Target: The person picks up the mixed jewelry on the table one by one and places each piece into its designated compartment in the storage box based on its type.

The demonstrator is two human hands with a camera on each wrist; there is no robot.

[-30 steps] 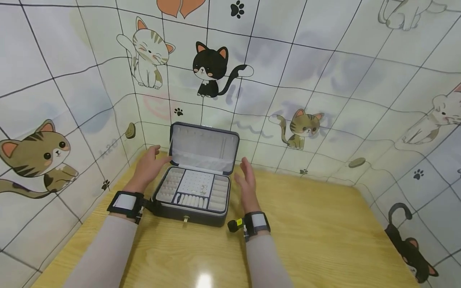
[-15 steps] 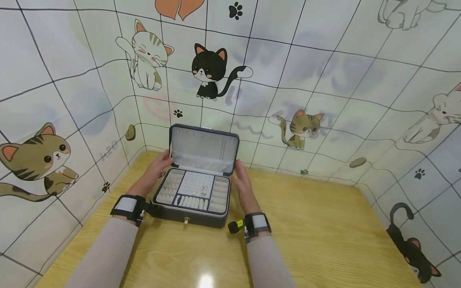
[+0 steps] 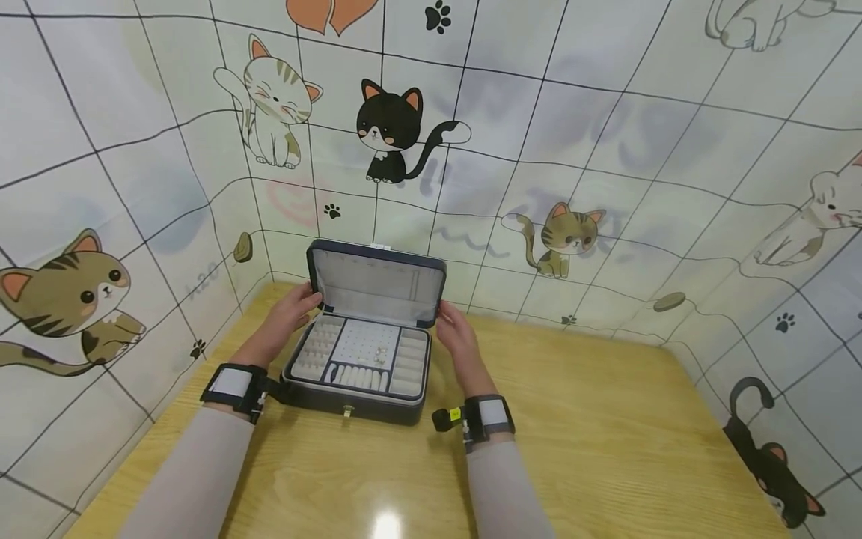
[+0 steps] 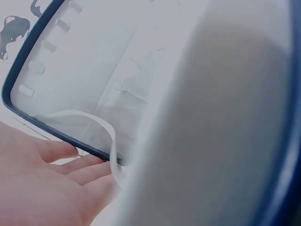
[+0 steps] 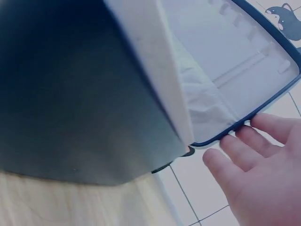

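A dark blue jewelry box stands on the table with its lid raised, leaning slightly forward. Inside the pale tray are small compartments, a perforated earring panel bearing a few small shiny pieces, and ring rolls. My left hand is at the lid's left side, its loosely straight fingers against the edge in the left wrist view. A white ribbon links lid and box there. On the other side, my right hand touches the lid's right edge with extended fingertips.
The wooden table extends to the right and in front of the box. Close behind rises a wall covering printed with cartoon cats and grid lines. A camera band is strapped on each wrist.
Both hands have come in from beside the box to the lid's side edges. The lid has tipped a little forward, its top edge lower than before. The box body has stayed in place.
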